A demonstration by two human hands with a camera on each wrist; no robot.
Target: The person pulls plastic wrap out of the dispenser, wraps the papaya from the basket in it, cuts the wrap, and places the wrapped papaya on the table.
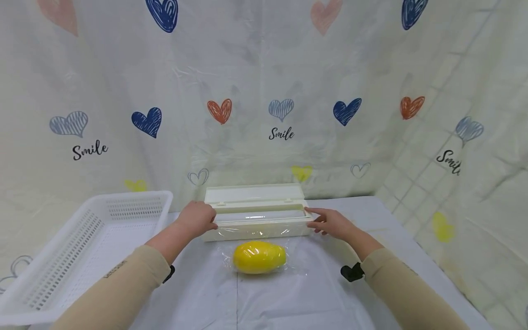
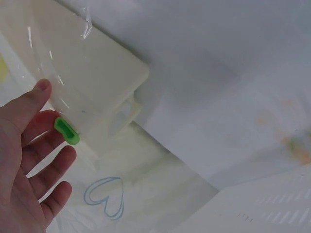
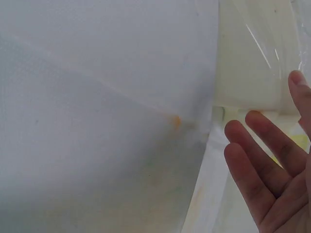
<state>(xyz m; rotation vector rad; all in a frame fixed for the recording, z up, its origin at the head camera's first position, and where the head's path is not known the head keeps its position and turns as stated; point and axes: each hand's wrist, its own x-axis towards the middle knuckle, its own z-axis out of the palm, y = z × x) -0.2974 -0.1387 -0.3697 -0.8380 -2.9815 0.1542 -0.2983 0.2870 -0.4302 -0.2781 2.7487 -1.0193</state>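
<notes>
The head view takes in the whole scene: a cream cling-film dispenser box lies across the desk with its lid raised, the left hand at its left end and the right hand at its right end, and a yellow oval fruit lies just in front of it under a sheet of clear film drawn out of the box. Only the left wrist view shows a small green slider on the box, right by the left hand's fingertips, whose grip is apart with fingers straight. The right wrist view shows the right hand likewise spread, fingers straight and close to the box end; whether they touch it is hard to tell. Both wrist views cut off the fruit and most of the box, and the film shows only as faint glints. A white perforated basket sits on the left of the desk, partly out of frame. The desk is covered in a white cloth, and a pale curtain printed with hearts and the word "Smile" hangs behind and to the right.
</notes>
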